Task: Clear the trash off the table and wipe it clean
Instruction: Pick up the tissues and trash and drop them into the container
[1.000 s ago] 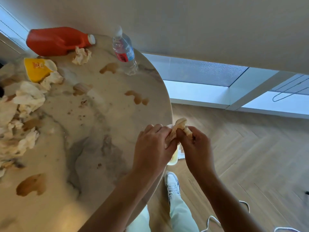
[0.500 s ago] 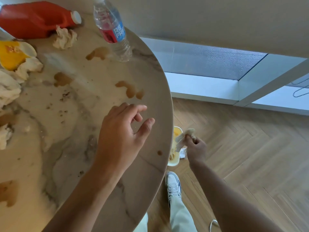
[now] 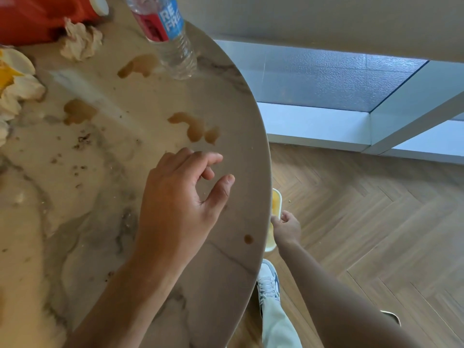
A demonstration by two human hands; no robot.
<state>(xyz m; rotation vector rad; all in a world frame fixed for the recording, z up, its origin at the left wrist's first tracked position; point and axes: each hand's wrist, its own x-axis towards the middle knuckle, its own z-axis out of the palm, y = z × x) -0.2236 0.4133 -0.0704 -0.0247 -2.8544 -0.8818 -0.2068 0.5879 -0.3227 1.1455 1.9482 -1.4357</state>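
Observation:
My left hand [image 3: 185, 197] hovers over the right part of the round marble table [image 3: 221, 277], fingers loosely curled and holding nothing. My right hand [image 3: 287, 227] is low beside the table edge, at the rim of a white bin with yellow inside [image 3: 276, 204]; no tissue shows in it. Brown spills [image 3: 193, 126] and crumbs [image 3: 81, 140] mark the tabletop. A crumpled tissue [image 3: 80, 43] lies at the back beside a red jug [image 3: 37, 18] on its side. More tissues and a yellow wrapper [image 3: 15, 81] sit at the left edge.
A clear water bottle [image 3: 165, 33] with a red and blue label stands at the table's back edge. A small brown drop [image 3: 248, 238] lies near the rim. My shoe [image 3: 270, 282] is on the herringbone wood floor [image 3: 376, 234]; a low window ledge runs behind.
Both hands held a tissue wad at the table edge; my right hand carried it down to the bin and it is no longer seen. My left hand moved back over the table.

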